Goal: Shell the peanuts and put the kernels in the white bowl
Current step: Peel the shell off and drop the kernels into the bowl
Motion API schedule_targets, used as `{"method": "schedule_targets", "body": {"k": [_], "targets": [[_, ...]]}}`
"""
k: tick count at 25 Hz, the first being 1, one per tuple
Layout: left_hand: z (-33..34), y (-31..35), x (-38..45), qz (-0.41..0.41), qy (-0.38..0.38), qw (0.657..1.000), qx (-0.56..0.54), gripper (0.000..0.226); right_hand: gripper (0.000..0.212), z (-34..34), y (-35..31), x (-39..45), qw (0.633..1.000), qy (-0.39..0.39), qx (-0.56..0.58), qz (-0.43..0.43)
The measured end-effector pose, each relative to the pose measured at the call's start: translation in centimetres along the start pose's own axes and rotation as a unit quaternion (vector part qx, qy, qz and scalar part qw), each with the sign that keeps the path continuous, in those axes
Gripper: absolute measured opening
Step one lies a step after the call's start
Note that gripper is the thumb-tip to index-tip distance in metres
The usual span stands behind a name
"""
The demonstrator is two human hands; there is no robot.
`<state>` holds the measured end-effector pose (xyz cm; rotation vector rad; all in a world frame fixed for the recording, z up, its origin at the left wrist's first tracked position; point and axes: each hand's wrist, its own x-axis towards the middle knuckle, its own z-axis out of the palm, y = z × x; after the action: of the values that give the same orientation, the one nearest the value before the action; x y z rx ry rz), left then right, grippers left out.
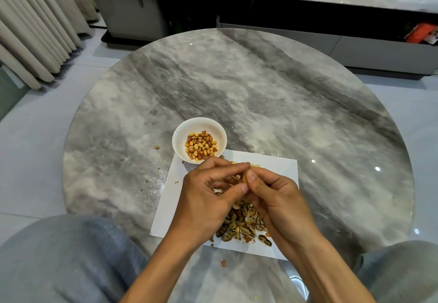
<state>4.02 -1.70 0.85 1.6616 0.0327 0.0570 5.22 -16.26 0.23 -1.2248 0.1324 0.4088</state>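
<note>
Both hands meet over the white sheet of paper (272,167), and between them sits a peanut (244,176), tan and rough-shelled, only a sliver of it showing. The left hand (208,198) curls its fingers around it from one side, thumb tip pressed in; the right hand (272,196) pinches it from the other, thumb on top, fingers tucked under. The two thumbs are touching at the nut.

Just beyond the paper's far-left corner, overlapping it, stands the white bowl (180,137), round, smooth and glossy, with a shallow heap of kernels (200,146) at the bottom, some pale yellow, some with reddish skins on.

On the paper's near side, partly under the right hand, lies a pile of empty shells (239,228), split, curled halves, brown with dark insides. A few unshelled pieces peek out past the fingertips, too hidden to count.

The paper lies flat on a round counter (284,94) of polished grey-veined marble, glints of light on it. Crumbs of skin and shell are scattered left of the paper and one near its front edge. Grey-trousered knees (71,255) frame the counter's near rim.
</note>
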Motion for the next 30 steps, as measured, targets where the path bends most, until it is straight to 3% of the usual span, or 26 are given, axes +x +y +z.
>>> {"method": "schedule_targets", "body": {"k": [4, 8, 13, 20, 27, 30], "targets": [[0.8, -0.1, -0.3, -0.147, -0.004, 0.980, -0.136, 0.034, 0.021, 0.3, 0.3, 0.0, 0.997, 0.036, -0.062, -0.033], [2.2, 0.0, -0.7, -0.145, 0.039, 0.976, -0.161, 0.017, 0.022, 0.9, 0.9, -0.3, 0.990, 0.073, -0.094, -0.076], [2.4, -0.1, -0.5, -0.143, 0.061, 0.968, -0.197, 0.020, 0.020, 1.3, 1.2, -0.1, 0.991, 0.083, -0.081, -0.067], [0.7, -0.2, -0.3, -0.077, 0.001, 0.996, -0.049, 0.036, 0.020, -0.8, -0.6, 0.4, 0.995, 0.075, -0.068, -0.027], [0.5, -0.2, -0.4, 0.017, 0.027, 0.996, 0.084, 0.038, 0.019, -1.7, -1.8, 0.5, 0.996, 0.024, -0.087, 0.027], [0.5, -0.2, -0.4, 0.028, 0.031, 0.995, 0.092, 0.039, 0.015, -1.7, -1.9, 0.5, 0.990, 0.017, -0.139, 0.014]]}}
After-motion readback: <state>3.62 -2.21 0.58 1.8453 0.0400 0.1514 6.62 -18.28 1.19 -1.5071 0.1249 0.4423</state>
